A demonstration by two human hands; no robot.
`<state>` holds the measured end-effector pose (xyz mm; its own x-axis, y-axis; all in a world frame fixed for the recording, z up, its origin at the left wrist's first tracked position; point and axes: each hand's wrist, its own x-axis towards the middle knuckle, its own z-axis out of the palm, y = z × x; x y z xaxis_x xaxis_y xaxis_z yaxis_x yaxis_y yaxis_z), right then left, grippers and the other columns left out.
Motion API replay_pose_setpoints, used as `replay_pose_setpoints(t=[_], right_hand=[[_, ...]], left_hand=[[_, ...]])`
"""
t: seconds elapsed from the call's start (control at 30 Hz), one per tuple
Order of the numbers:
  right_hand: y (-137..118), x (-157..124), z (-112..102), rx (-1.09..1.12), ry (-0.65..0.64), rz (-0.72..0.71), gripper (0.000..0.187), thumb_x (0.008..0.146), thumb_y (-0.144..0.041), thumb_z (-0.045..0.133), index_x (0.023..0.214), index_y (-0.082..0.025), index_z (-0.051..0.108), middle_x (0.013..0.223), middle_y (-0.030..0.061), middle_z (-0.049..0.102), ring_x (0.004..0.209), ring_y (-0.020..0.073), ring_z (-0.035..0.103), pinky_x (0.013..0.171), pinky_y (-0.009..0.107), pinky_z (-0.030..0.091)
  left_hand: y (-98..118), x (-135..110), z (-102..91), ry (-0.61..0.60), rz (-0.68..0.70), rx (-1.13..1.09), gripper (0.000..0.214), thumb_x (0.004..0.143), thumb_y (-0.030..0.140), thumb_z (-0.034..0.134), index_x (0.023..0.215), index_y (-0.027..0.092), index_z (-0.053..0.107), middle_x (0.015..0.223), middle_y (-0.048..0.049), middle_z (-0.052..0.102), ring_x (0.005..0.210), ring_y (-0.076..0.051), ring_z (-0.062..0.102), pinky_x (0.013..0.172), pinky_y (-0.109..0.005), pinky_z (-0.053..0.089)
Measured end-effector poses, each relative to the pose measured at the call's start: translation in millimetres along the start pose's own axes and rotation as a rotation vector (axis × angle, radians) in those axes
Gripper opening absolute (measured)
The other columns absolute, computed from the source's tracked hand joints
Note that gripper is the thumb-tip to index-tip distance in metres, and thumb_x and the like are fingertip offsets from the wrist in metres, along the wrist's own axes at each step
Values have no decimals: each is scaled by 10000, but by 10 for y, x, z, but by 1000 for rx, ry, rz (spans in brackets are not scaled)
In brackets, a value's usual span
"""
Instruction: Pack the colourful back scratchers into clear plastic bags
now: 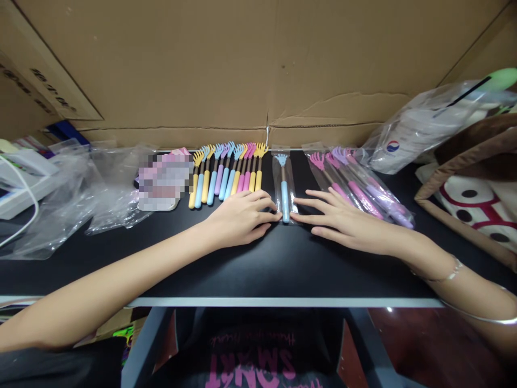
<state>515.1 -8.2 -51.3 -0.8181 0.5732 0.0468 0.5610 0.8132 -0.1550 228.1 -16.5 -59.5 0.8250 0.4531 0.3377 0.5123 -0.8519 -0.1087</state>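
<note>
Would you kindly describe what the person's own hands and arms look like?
The left hand and right hand are gloveless. A dark sleeve shows on the left arm, its forearm bare. The right arm wears a thin, shiny bracelet at the wrist and a slim silver bangle farther up; no sleeve shows there.

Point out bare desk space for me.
Free: the black desktop between left forearm and right forearm, from the bagged blue scratcher to the pale front edge; also a patch between left forearm and loose plastic. Crowded: the back, with unwrapped scratchers and bagged pink-purple ones.
</note>
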Motion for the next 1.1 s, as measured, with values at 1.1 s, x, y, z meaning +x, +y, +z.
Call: replay_pose_setpoints(t=[1.1], right_hand=[[-302,898,-310,-546,-147,-81,21,850,-186,675,871,-186,673,810,84,719,773,233,690,618,303,389]], left_hand=[[-23,8,114,195,-40,205,164,980,262,553,1011,269,714,910,28,725,879,-159,591,649,-274,407]])
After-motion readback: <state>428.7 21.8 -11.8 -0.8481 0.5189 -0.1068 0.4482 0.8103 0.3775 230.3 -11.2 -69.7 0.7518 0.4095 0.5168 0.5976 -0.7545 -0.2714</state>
